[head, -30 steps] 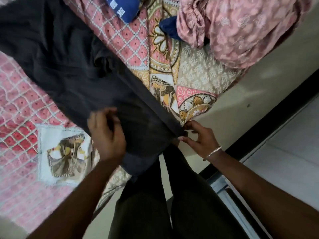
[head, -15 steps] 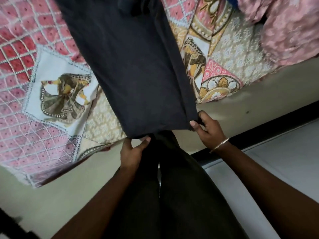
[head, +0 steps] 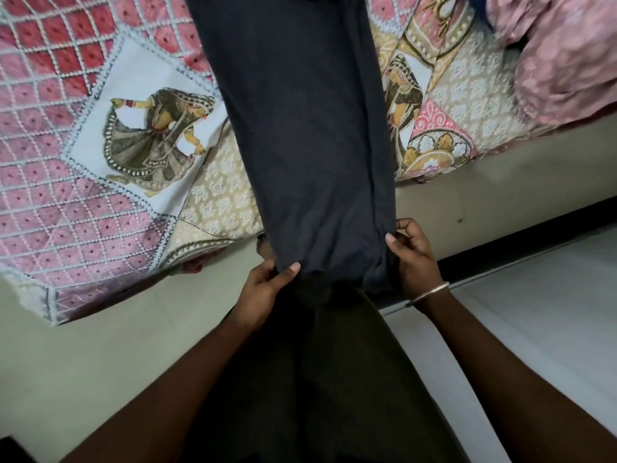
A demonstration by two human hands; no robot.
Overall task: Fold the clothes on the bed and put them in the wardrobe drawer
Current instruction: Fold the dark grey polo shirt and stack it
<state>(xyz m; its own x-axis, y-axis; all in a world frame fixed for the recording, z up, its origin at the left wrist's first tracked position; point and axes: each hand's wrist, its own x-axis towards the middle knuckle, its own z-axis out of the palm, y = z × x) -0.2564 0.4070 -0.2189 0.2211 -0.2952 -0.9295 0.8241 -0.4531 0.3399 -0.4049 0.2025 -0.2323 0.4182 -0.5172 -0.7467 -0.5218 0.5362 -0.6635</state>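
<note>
A: Pink quilted cotton, that bedspread [head: 60, 135] on your left, with a printed dancer panel [head: 157, 138] near its edge. Where does the garment sit against it?

B: The dark grey garment [head: 300, 128] runs as one long strip from the top of the view down over the bed's near edge to you. Its lower hem hangs off the bed, above the pale floor [head: 83, 362].

A: And your grip?

B: Your left hand [head: 263, 289] pinches the left corner of the hem, thumb on top, fingers [head: 267, 267] curled under the cloth. Your right hand [head: 412, 259], bangle [head: 430, 292] at the wrist, has its fingers closed on the right corner, with some cloth bunched below it.

A: How do you do this fold well?

B: I'd judge you are squaring the hem before folding. Keep both corners level and pull gently so the strip stays taut and flat, then carry the hem up the bed to meet the far end. Watch that the bunched cloth under your right hand is smoothed first, or it may crease in.

A: Anything else waiting?

B: A pink floral garment [head: 564, 61] lies heaped at the bed's right end. No drawer can be made out from here.
</note>
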